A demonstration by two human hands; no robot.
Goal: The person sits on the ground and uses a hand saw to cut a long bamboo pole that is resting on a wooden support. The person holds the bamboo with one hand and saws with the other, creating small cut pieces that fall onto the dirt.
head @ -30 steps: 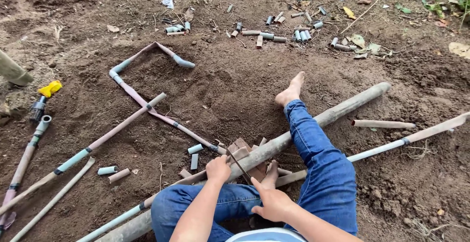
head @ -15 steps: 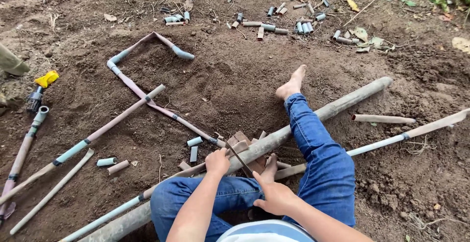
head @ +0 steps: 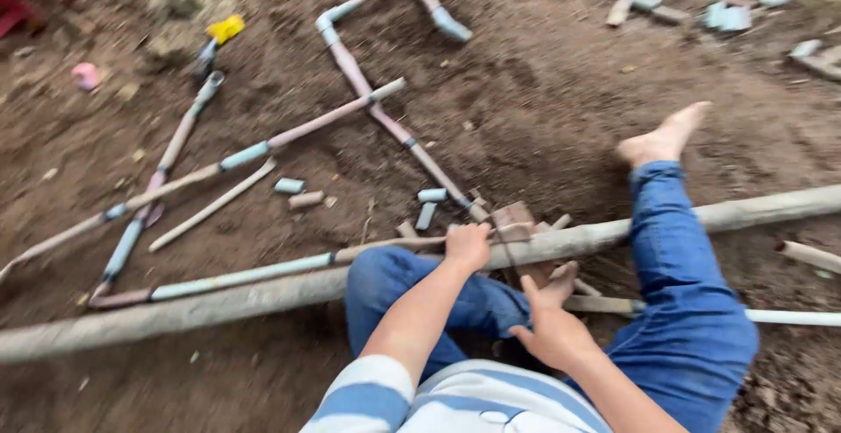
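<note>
Left hand point(head: 468, 246) closed around long grey mud-stained plastic pipe point(head: 263, 297) lying on brown soil point(head: 543, 109). Pipe long axis runs left-right, passing over person's blue-jeaned legs point(head: 692, 310). Right hand point(head: 552, 328) open, fingers spread, holding nothing, just below pipe, near small brown wooden blocks point(head: 512, 216). Left hand nearer.

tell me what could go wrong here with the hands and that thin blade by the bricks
The left hand grips the long pipe right beside the thin dark blade, so a slip might nick the fingers. The right hand is open near the bricks, possibly in the blade's path. The bare foot rests on loose dirt past the pipe, so the pipe could roll against the leg.
</note>
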